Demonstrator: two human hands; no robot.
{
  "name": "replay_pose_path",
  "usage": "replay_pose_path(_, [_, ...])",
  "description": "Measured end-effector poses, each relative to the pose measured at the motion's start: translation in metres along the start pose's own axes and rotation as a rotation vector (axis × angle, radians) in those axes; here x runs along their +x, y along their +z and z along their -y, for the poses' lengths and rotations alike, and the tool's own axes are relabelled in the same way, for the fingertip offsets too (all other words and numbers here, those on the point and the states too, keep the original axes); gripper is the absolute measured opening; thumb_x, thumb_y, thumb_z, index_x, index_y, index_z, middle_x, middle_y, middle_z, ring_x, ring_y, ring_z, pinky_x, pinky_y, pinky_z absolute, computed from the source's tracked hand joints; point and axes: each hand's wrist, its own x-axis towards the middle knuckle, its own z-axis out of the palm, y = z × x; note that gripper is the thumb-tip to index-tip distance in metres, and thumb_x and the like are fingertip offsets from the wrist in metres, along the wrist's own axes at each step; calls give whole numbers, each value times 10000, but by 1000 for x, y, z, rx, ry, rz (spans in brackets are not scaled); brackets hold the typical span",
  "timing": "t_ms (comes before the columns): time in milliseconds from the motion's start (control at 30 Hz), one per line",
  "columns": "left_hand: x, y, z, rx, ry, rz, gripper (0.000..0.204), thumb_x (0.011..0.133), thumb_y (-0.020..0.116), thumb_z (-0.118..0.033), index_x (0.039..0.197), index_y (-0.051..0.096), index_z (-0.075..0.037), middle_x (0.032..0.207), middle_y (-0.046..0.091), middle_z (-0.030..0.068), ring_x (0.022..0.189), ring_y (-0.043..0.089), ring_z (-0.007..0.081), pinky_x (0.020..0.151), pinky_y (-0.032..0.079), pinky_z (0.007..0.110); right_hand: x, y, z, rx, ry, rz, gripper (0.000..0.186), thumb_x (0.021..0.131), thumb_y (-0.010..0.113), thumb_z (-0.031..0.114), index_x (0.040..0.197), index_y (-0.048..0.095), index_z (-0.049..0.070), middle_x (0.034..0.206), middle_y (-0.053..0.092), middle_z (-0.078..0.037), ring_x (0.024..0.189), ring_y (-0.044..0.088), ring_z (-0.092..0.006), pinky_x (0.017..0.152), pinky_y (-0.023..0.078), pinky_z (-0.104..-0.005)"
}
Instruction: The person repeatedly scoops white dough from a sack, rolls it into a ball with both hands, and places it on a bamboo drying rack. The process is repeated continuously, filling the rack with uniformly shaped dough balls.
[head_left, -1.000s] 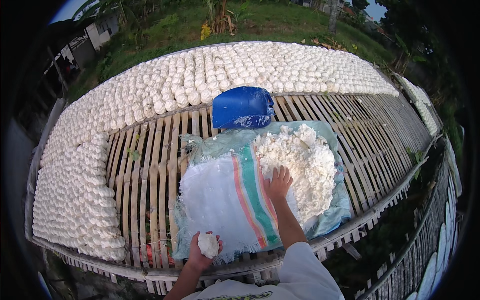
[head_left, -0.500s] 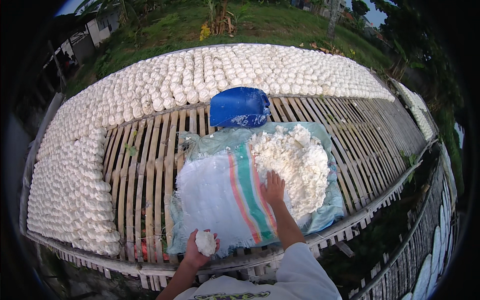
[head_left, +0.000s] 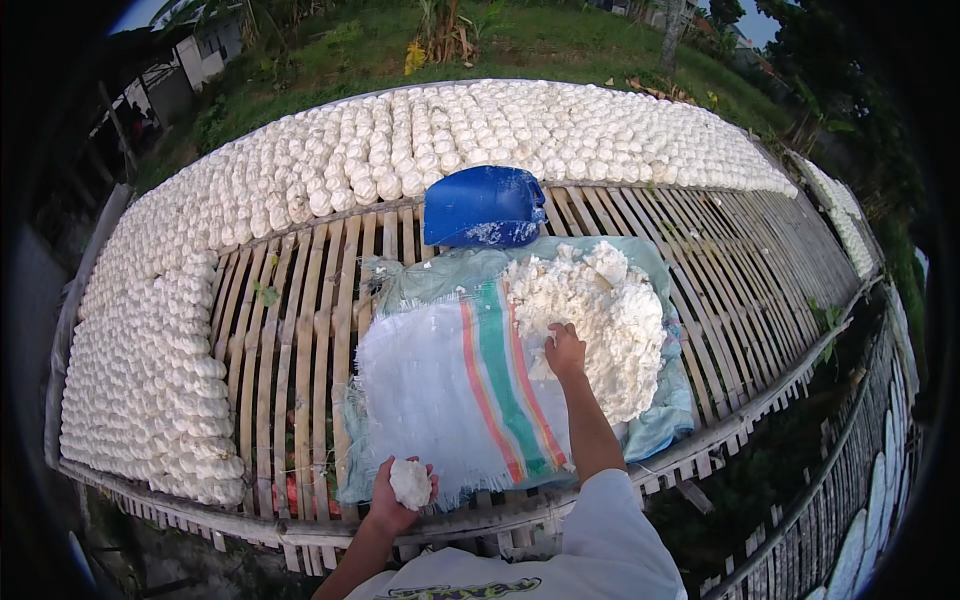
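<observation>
In the palm of my left hand (head_left: 393, 503) rests a rounded white lump (head_left: 411, 484), with the fingers curled round it, above the near edge of a white woven sack (head_left: 420, 370) striped in green, red and yellow. My right hand (head_left: 566, 352) is at the left side of a heap of white crumbly mass (head_left: 615, 330); its fingers are bent and closed into the mass. How much lies between those fingers is hidden. The heap sits on a pale green-blue sheet (head_left: 655, 262), partly beside the striped sack.
A blue plastic scoop-like container (head_left: 470, 205), smeared white, lies beyond the sheet. Tight rows of white lumps (head_left: 300, 160) cover the far and left parts of the slatted bamboo rack (head_left: 290, 350). Another rack (head_left: 850, 500) stands at the right. Grass (head_left: 570, 50) lies beyond.
My right hand has moved slightly right and away from me, from lying flat at the heap's edge to bent fingers in the mass. My left hand keeps the lump in place.
</observation>
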Motion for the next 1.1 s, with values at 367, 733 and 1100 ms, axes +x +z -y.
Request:
replay_pose_path(367, [11, 4, 10, 19, -53, 53, 463, 1086, 474, -522, 1242, 619, -111, 1179, 690, 179, 1022, 677, 378, 905, 575, 523, -68, 34, -6, -54, -400, -156, 283, 981, 695, 278, 1187, 760, 95, 1212, 660, -214, 1226, 599, -400, 1045, 494, -532])
replay_pose_path(733, [9, 14, 16, 68, -41, 70, 485, 1081, 489, -529, 1267, 613, -99, 1196, 685, 191, 1049, 670, 386, 913, 579, 533, -44, -15, 0, 1530, 507, -298, 256, 1091, 559, 286, 1249, 660, 111, 911, 612, -35, 813, 603, -190, 727, 503, -400])
replay_pose_path(1100, [35, 91, 47, 157, 30, 297, 542, 1089, 475, -579, 1332, 591, -110, 1286, 688, 155, 1150, 696, 344, 978, 583, 513, -219, -87, 177, 1041, -54, -47, 285, 1097, 579, 215, 1279, 658, 10, 1081, 698, -113, 995, 684, -259, 887, 562, -434])
